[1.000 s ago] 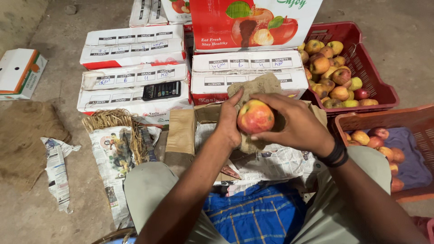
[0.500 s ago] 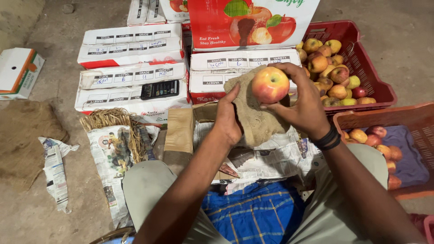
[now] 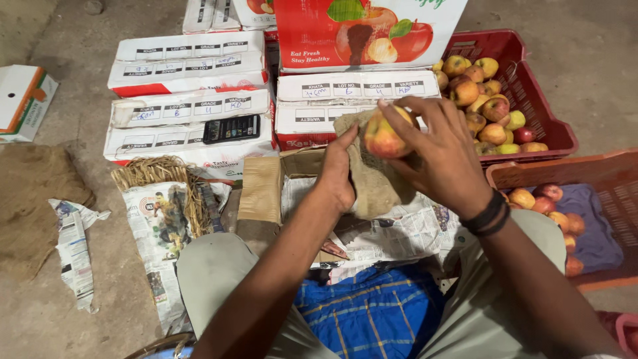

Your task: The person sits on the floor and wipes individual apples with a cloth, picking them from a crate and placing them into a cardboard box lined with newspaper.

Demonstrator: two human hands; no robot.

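Note:
My right hand [image 3: 444, 154] grips a red-and-yellow apple [image 3: 383, 136] in front of me, just above my lap. Under and behind the apple hangs a brown burlap cloth [image 3: 373, 179], which my left hand [image 3: 337, 174] holds from the left side with the thumb up against it. The apple rests against the cloth. A black band sits on my right wrist [image 3: 487, 214]. Both hands are over crumpled newspaper [image 3: 405, 234] on the floor.
A red crate [image 3: 546, 113] of apples stands at the right back, an orange crate [image 3: 601, 178] with apples and a purple liner nearer right. White cartons [image 3: 189, 100] lie stacked ahead, a black calculator [image 3: 230, 128] on one. Straw [image 3: 159, 174] and newspaper lie left.
The apple first rose from the middle of the cloth up toward the cartons in my right hand, then turned and came a little lower; my left hand keeps hold of the cloth.

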